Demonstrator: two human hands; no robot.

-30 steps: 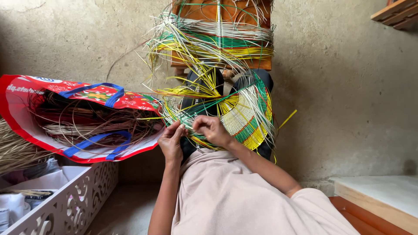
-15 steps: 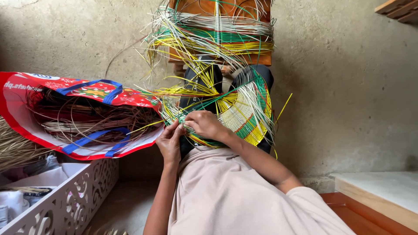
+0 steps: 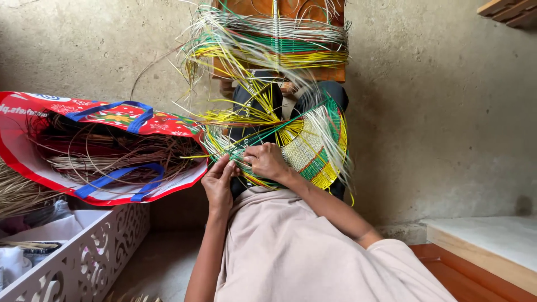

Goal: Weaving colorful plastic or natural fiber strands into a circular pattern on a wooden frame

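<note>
Both hands work at the near edge of a round woven disc [image 3: 305,148], green/yellow/white. Left hand [image 3: 219,182] is curled, fingers pinching loose strands [image 3: 224,120]; right hand [image 3: 267,161] is closed over the weave. Red bag [image 3: 33,162] w/ blue handles, full of fibre, lies left of hands; white cut-out crate [image 3: 84,263] below it.

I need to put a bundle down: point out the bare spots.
Bare: the pale ledge at lower right by the wall, and the floor strip between the white box and the lap. Crowded: the red bag full of fibres, and the woven piece where both hands work.
</note>
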